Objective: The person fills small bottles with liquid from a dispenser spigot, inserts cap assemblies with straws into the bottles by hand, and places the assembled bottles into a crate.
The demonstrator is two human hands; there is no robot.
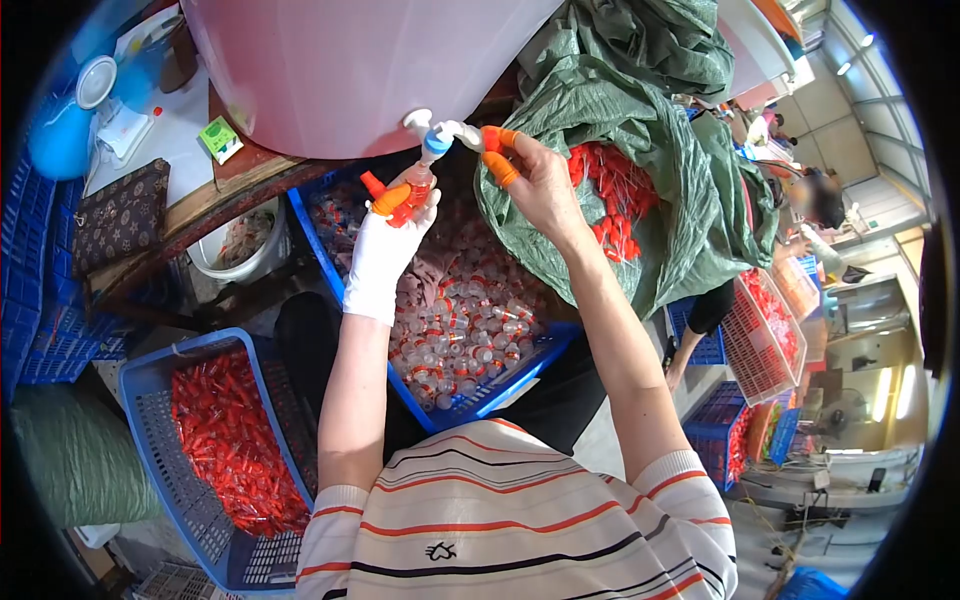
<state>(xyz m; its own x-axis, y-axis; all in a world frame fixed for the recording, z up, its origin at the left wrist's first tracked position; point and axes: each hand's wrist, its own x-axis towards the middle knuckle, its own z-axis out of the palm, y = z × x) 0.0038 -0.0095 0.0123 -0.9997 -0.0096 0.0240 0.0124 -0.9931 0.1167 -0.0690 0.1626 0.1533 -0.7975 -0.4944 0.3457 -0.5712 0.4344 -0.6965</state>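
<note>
My left hand [392, 228], in a white glove with an orange finger cover, is closed round a small clear bottle [422, 178] and a red nozzle piece [372, 184]. The bottle's top meets a tap [437, 142] with a blue ring on the big pinkish barrel [350, 70]. My right hand [530, 175], with orange covers on thumb and finger, pinches the tap's white handle [463, 133]. Beneath both hands, a blue crate [470, 408] holds many small clear bottles with red bands [460, 335].
On the right, a green sack [690, 240] holds red pieces [615, 195]. At lower left stands a blue basket [135, 400] of filled red items [230, 430]. A white bucket [215, 265] is under the wooden table edge [190, 225]. Other people and crates [760, 340] are at far right.
</note>
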